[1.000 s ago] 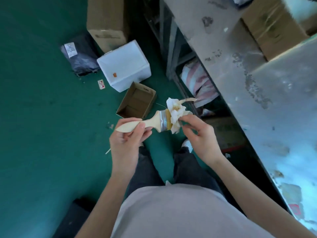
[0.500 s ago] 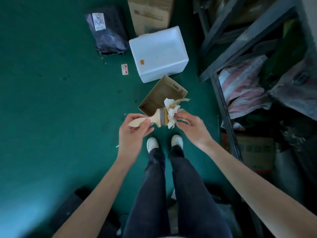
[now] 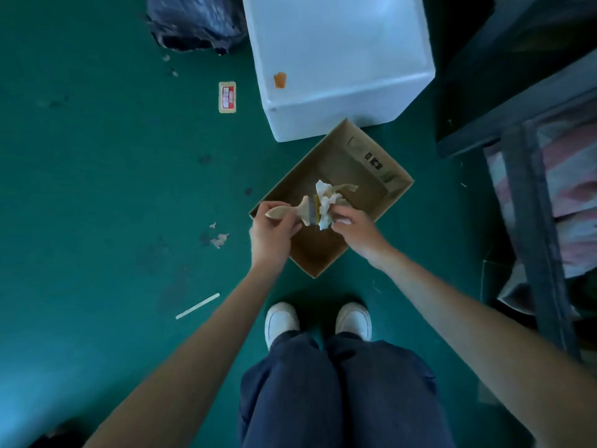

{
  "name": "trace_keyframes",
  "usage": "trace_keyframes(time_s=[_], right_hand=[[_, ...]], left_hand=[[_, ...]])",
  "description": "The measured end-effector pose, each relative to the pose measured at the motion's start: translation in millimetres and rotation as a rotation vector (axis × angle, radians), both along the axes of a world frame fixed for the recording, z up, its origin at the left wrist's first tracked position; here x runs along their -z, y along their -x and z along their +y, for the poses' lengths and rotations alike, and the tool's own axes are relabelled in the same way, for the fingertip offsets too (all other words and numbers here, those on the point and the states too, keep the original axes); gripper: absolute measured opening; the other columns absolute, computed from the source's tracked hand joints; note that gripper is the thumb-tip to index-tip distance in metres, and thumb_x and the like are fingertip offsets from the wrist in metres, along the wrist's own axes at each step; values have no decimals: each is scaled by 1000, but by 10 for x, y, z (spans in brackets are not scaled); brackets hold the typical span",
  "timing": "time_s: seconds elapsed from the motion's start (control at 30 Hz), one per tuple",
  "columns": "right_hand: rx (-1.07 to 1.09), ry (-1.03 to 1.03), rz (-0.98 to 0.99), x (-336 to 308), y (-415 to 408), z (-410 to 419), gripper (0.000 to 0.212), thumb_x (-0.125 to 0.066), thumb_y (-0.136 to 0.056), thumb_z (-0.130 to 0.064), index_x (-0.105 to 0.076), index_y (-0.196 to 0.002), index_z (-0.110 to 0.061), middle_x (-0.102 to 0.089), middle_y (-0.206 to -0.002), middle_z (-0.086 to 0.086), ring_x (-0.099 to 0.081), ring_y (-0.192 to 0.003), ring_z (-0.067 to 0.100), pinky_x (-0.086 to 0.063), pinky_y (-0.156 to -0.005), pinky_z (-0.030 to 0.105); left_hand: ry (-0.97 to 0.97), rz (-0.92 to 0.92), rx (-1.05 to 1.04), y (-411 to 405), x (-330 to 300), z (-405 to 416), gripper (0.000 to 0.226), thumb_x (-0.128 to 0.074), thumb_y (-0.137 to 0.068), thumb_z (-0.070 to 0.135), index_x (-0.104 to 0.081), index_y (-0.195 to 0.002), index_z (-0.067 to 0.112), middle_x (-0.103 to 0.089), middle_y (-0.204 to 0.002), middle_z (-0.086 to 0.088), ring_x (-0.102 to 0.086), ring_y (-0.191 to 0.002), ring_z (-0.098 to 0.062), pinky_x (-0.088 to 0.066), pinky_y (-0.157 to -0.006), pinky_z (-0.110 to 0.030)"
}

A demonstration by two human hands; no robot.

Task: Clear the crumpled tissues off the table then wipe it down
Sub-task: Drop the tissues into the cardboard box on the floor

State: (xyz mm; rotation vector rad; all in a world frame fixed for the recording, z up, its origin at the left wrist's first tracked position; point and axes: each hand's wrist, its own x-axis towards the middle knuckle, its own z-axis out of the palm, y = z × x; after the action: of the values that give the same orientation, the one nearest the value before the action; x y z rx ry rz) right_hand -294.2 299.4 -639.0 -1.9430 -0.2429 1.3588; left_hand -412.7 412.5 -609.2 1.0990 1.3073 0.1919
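Observation:
My left hand grips the wooden handle of a paintbrush, held level over an open cardboard box on the green floor. A wad of crumpled white tissue sits against the brush's bristles. My right hand pinches the tissue from the right side. Both hands hover above the box's near half. The table is out of view.
A white foam box stands just beyond the cardboard box, with a dark bag to its left. A dark metal frame with bundled cloth stands at right. Small scraps, a stick and a card lie on the floor. My white shoes are below.
I have turned from the table and bent lower toward the floor. Both hands moved with the brush and tissue down over the cardboard box, which now looks much closer.

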Motion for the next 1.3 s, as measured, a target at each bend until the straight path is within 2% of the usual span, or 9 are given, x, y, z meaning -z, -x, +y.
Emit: trace_keyframes(time_s=[0.17,0.3,0.43,0.57,0.7,0.9,1.0,1.13,1.3], right_hand=[[10,65,-28,976,-224,141,39,-50,-94,-14,-54,-132,-18,-56,-132,0,-48,-116,11,-33,-92,23],[61,93,-50,1233,-291,170,40,-50,-93,-15,-52,-134,-17,-52,-138,0,-45,-128,17,-31,-96,25],[165,88,-53,1097,-294,114,35,-47,-92,-10,-58,-126,-16,-56,-127,-4,-48,-113,9,-34,-88,22],[242,54,-90,434,-232,-33,31,-47,-91,-6,-64,-116,-14,-62,-114,-2,-54,-108,13,-39,-88,24],[326,-4,-62,-781,-72,-223,25,-49,-90,-8,-66,-106,-16,-67,-105,-1,-61,-100,10,-46,-90,25],[507,-112,-8,-3012,301,-557,24,-47,-91,-2,-66,-89,-17,-70,-91,4,-66,-78,8,-49,-71,15],[587,-167,-26,-3926,542,-724,27,-43,-90,5,-65,-89,-10,-68,-82,4,-64,-65,4,-48,-61,10],[652,-228,-39,-4805,866,-918,31,-40,-88,7,-67,-88,-9,-69,-82,5,-65,-69,8,-50,-66,13],[741,-278,-107,-5281,1183,-1165,33,-40,-89,9,-66,-84,-12,-69,-86,10,-64,-76,17,-49,-68,14]], left_hand=[[-84,42,109,-260,969,60,10,-59,-95,14,-60,-88,22,-67,-92,-2,-69,-96,-26,-57,-88,-48],[-205,35,192,-298,1158,36,10,-54,-99,18,-63,-101,21,-67,-90,6,-68,-93,-22,-56,-87,-49],[-304,34,178,-196,929,32,16,-52,-100,22,-66,-106,26,-66,-85,20,-65,-90,-15,-55,-85,-46],[-247,-34,72,-16,232,-25,16,-52,-99,20,-67,-103,25,-67,-95,7,-64,-99,-20,-52,-95,-50],[-225,-99,25,169,-944,-170,18,-53,-99,15,-67,-97,26,-66,-86,14,-61,-86,-9,-52,-90,-42],[-229,-148,56,470,-3121,-441,19,-49,-101,11,-65,-101,22,-67,-98,4,-67,-96,-16,-52,-88,-26],[-267,-160,108,670,-4057,-578,20,-48,-102,13,-65,-100,23,-69,-99,9,-70,-97,-14,-53,-84,-22],[-296,-177,241,907,-4911,-754,21,-50,-101,13,-65,-95,27,-71,-96,8,-71,-95,-17,-56,-86,-30],[-383,-234,442,1089,-5388,-967,13,-55,-97,22,-67,-98,26,-72,-96,4,-71,-93,-25,-55,-89,-47]])
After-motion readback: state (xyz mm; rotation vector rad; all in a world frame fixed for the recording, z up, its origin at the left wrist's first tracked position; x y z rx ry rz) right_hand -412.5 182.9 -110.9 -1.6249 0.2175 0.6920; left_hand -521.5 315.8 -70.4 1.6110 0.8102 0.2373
